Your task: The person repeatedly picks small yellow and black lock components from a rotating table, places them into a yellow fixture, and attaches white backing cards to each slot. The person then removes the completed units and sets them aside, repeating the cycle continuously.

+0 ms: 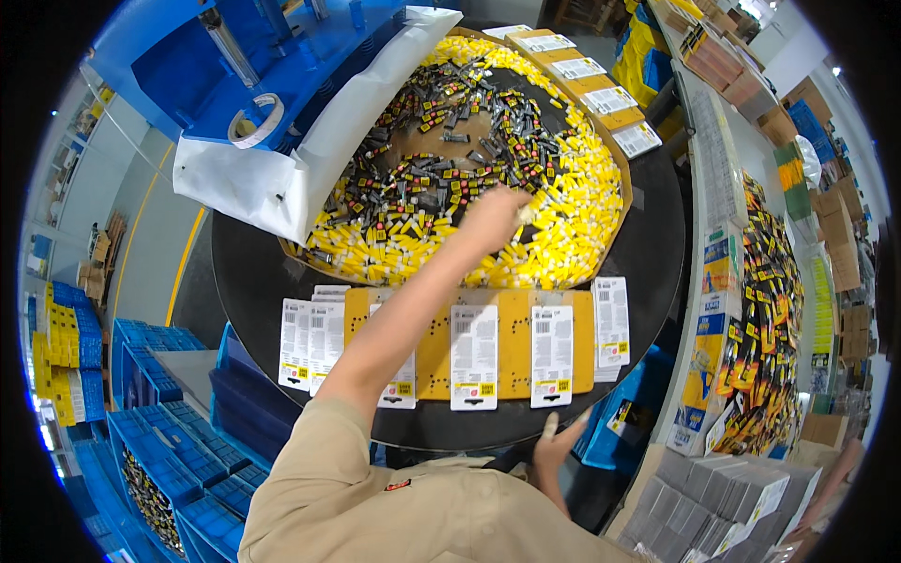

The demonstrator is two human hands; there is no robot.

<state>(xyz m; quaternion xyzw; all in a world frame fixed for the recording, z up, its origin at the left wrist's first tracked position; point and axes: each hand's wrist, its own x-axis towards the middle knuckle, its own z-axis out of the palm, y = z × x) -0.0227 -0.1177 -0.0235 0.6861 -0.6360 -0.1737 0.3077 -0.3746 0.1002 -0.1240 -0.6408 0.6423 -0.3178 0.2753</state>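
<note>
My left hand (pixel 496 214) reaches over the pile of small tubes, its fingertips among yellow-capped tubes (pixel 563 239); whether it grips one is hidden. Small black-and-silver tubes (pixel 436 176) lie in the middle of the shallow cardboard tray (pixel 628 176), with the yellow and white pieces around them. My right hand (pixel 556 447) is low at the near right edge of the black round table (pixel 436 429), thumb and fingers apart. Between my body and the tray, white printed blister cards (pixel 474 359) lie on a yellow perforated board (pixel 521 302), partly under my left forearm.
A blue machine (pixel 281 63) with white sheeting (pixel 366 119) and a tape roll (pixel 255 121) stands at upper left. Another yellow board with cards (pixel 578 68) is beyond the tray. Blue crates (pixel 169 436) stand at left. A right-hand bench holds packaged tubes (pixel 760 324) and grey card stacks (pixel 711 492).
</note>
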